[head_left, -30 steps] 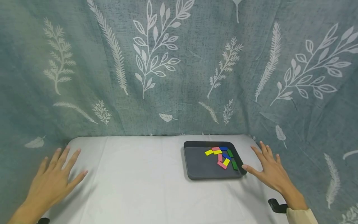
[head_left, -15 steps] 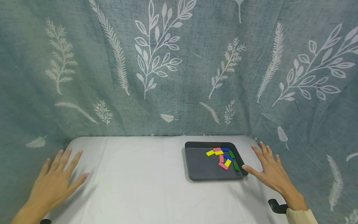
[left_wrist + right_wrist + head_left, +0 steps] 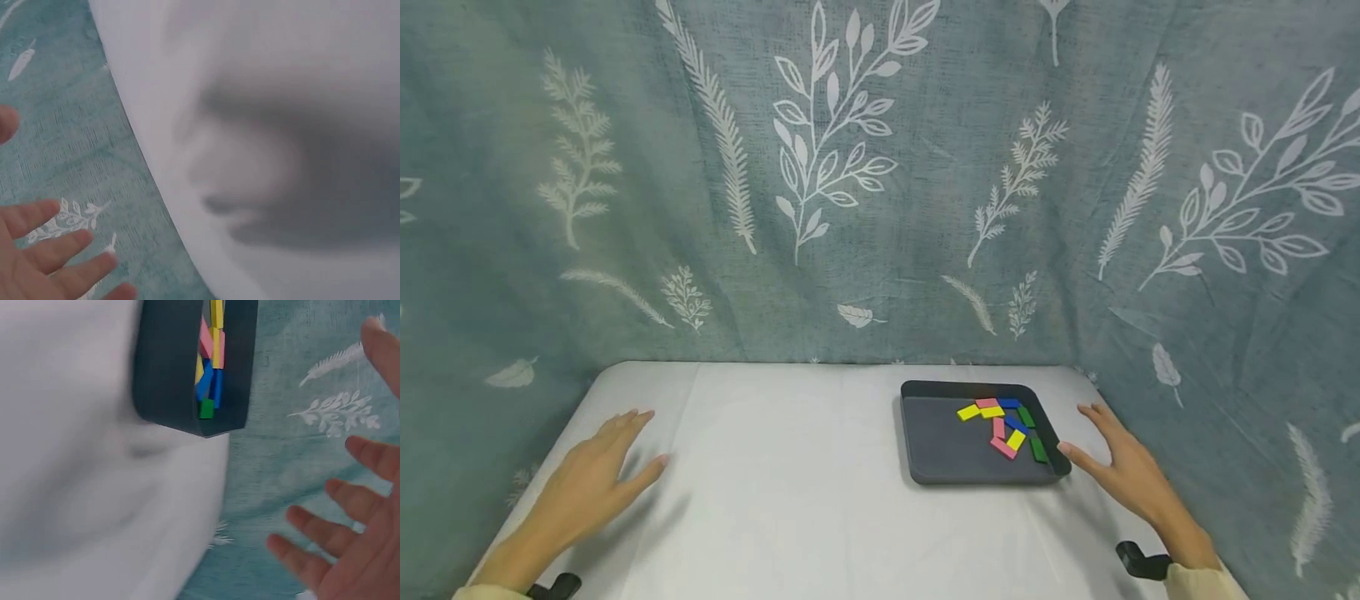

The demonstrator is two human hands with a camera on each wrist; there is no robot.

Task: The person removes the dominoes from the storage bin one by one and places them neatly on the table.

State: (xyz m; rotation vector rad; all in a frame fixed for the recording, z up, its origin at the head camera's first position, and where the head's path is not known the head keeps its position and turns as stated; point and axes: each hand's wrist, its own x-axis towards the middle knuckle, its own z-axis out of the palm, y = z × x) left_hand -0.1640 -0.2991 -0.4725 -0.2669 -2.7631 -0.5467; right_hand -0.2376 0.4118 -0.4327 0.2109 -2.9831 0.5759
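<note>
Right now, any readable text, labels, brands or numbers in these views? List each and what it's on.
None: no words, numbers, brands or signs show in any view.
Coloured tiles: plain faces, no print.
Dark tray: no label visible.
Curtain: white leaf pattern only, no lettering.
White table cover: blank.
Both wrist views are blurred, but nothing like text appears there.
</note>
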